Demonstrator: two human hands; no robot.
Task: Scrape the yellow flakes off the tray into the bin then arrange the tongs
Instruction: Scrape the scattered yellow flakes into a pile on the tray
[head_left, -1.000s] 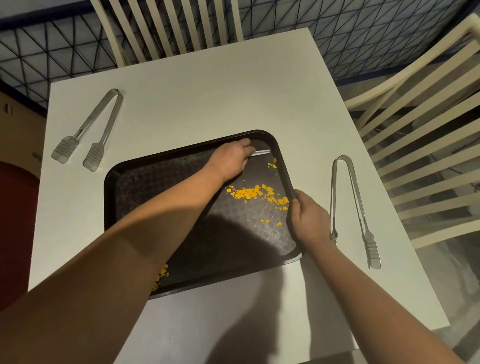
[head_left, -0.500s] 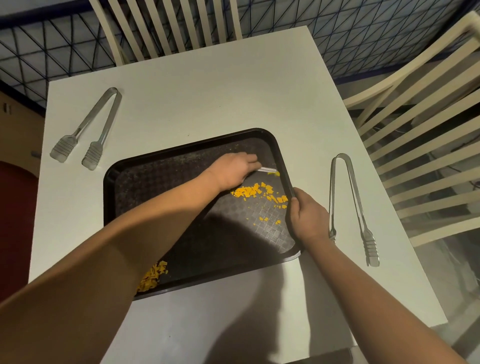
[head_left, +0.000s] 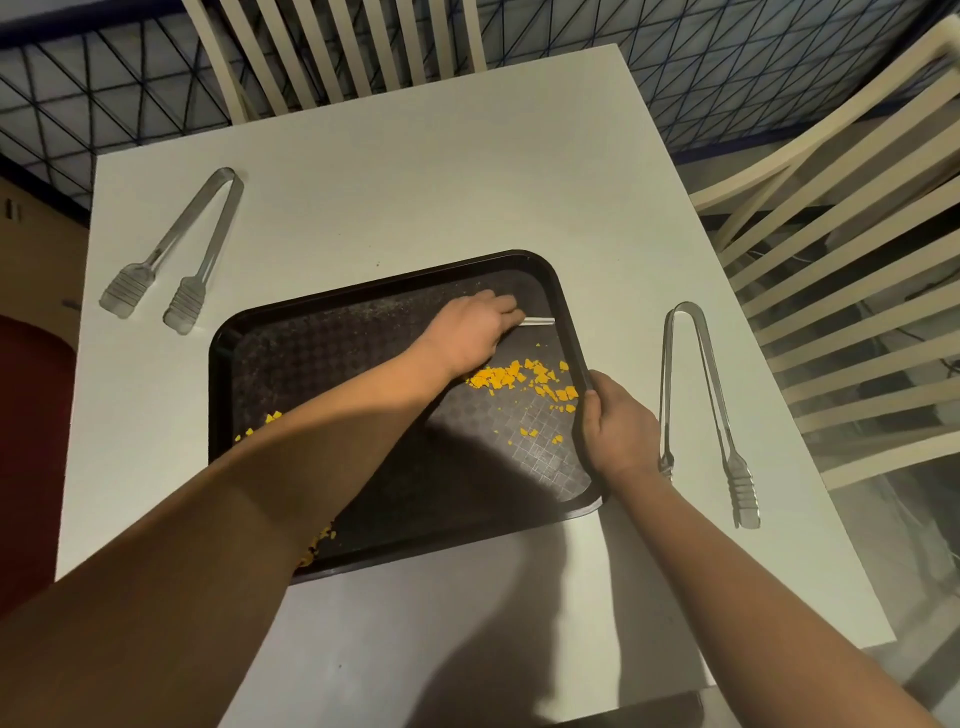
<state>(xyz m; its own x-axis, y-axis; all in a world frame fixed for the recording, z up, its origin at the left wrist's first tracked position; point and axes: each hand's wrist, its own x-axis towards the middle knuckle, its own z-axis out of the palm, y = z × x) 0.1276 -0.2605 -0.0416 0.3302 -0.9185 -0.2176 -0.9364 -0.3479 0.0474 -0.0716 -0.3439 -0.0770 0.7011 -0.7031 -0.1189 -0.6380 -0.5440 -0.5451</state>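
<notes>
Fingers (head_left: 506, 306) grip scraper (head_left: 537, 321) — yellow flakes (head_left: 519, 379) scattered; tray (head_left: 363, 296) dark.

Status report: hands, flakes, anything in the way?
Left hand grips white scraper; right hand holds tray rim. Yellow flakes on tray. Nothing in the way.

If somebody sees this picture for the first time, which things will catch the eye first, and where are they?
First the bright yellow flakes on the right part of the dark tray at the middle of the white table. The left hand reaches across the tray holding a thin pale scraper, while the right hand grips the tray's right rim. Metal tongs lie at the far left and at the right.
</notes>
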